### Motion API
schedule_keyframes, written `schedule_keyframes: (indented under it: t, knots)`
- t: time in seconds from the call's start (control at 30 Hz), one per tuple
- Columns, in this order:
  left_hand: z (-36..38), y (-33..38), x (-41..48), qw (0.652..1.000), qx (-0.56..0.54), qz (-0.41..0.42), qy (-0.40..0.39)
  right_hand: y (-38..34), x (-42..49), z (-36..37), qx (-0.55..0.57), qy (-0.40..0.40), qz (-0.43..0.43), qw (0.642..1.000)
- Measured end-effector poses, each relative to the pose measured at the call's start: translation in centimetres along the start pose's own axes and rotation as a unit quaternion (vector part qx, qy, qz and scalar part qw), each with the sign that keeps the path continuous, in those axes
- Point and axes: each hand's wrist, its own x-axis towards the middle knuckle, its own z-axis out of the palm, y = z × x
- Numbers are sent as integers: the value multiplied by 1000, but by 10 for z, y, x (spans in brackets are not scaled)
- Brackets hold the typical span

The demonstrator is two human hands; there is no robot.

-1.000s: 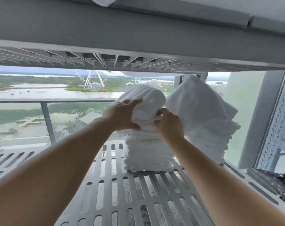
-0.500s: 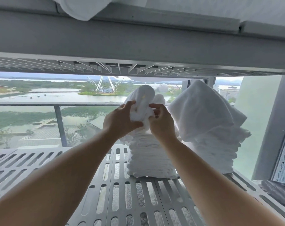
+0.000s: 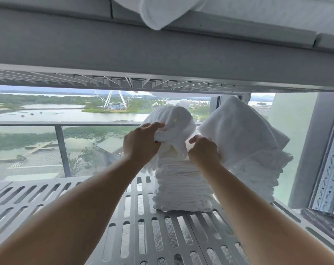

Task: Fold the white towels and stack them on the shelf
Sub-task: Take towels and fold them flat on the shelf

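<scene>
A slotted grey shelf [image 3: 108, 217] is seen from just above, with both bare forearms reaching forward over it. A bunched white towel [image 3: 173, 121] is held atop the near stack of folded towels [image 3: 181, 186], which stands on the shelf at roughly 1 o'clock from the frame's centre. The left hand [image 3: 139, 144] is clenched on the towel's lower left edge, thumb and fingers pinched into the cloth; the bulk of the towel rises from that grip toward 1 o'clock, domed and loosely rolled. The right hand [image 3: 203, 150] is curled against the towel's lower right side, at 3 o'clock from the left hand; its fingertips are hidden in the folds, so a firm pinch cannot be confirmed, though cloth is touched. The towel thus lies between the two hands and above them, its underside resting on or just over the stack's top; contact there is hidden by the hands. A second stack [image 3: 257, 180] stands just beside the first at its 3 o'clock, topped by a tilted folded towel [image 3: 236, 131] leaning toward 11 o'clock. An upper shelf beam [image 3: 162, 54] spans the top of the view, with a corner of white cloth [image 3: 158, 14] hanging over its edge at 12 o'clock. A glass railing [image 3: 59, 150] and water are seen beyond.
</scene>
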Motion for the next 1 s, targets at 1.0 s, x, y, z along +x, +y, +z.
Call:
schedule_keyframes:
  t: [1.0]
  knots:
    - [-107, -131, -44, 989, 24, -140, 46, -136, -76, 24, 263, 99, -202, 938]
